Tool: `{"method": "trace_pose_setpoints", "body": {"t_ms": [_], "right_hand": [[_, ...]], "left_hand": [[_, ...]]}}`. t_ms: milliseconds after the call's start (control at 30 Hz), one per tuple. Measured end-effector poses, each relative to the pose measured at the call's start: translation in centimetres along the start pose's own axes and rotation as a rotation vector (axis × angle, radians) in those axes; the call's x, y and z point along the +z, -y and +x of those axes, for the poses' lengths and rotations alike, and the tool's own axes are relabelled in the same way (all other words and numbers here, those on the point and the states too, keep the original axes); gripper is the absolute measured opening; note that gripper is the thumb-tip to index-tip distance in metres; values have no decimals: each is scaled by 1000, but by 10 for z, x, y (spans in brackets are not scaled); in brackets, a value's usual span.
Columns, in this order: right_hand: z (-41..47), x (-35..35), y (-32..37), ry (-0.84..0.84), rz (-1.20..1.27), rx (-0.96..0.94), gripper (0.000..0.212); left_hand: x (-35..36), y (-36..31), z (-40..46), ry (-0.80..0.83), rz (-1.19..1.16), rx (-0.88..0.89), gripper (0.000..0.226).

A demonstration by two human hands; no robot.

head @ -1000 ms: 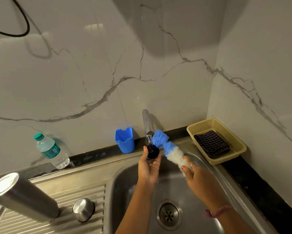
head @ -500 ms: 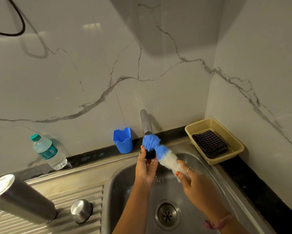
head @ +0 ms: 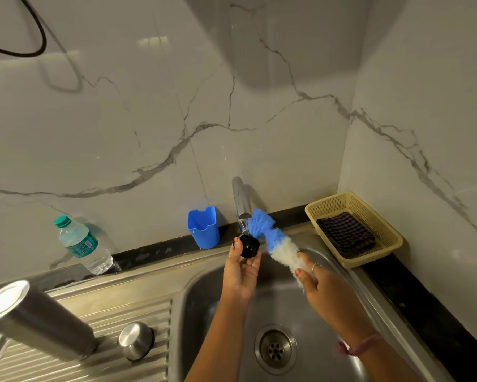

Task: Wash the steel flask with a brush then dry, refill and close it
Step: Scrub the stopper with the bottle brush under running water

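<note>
Head view, looking down into a steel sink point(head: 204, 304) at lower centre. Left hand point(head: 241, 271), palm up over the basin, fingers curled round a small black stopper point(head: 248, 245) held just below the chrome tap point(head: 241, 199). Right hand point(head: 322, 285) to the right of it, fingers gripping the white lower part of a bottle brush point(head: 273, 241); the brush's blue head angles up and left, ending just beside the tap spout and the stopper. A pink band sits on the right wrist. Steel flask point(head: 36, 321) lies tilted at lower left of the frame on the ribbed drainboard point(head: 138, 365), well apart from both hands, its mirrored end toward the camera. A rounded steel cap point(head: 135, 340) rests on the drainboard just right of the flask. Round drain point(head: 275, 348) at bottom centre of the basin. On the dark surface point(head: 160, 250) behind the sink: clear water bottle point(head: 84, 245) with a green cap at centre left, blue plastic cup point(head: 203, 226) near the tap. Yellow mesh basket point(head: 383, 230) in the right corner, with a dark checked cloth point(head: 344, 234) lying inside it. Marble-veined wall point(head: 149, 119) fills the upper frame.
</note>
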State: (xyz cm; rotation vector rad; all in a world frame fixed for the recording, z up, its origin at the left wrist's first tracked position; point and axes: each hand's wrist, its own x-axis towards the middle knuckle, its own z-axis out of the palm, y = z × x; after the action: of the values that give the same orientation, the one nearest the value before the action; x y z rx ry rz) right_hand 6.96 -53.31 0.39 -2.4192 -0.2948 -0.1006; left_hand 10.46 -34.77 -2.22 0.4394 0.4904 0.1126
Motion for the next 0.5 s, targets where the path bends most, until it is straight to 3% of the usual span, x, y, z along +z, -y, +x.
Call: {"method": "trace_pose_setpoints", "body": {"t_ms": [100, 167, 500], "right_hand": [[-6, 1, 5, 0, 19, -70, 50], [0, 0, -1, -7, 2, -18, 50], [-15, 9, -9, -28, 103, 1, 50]], "left_hand": [[0, -1, -1, 19, -19, -6, 43], [1, -2, -2, 39, -30, -27, 36], [8, -4, -1, 64, -138, -33, 28]]}}
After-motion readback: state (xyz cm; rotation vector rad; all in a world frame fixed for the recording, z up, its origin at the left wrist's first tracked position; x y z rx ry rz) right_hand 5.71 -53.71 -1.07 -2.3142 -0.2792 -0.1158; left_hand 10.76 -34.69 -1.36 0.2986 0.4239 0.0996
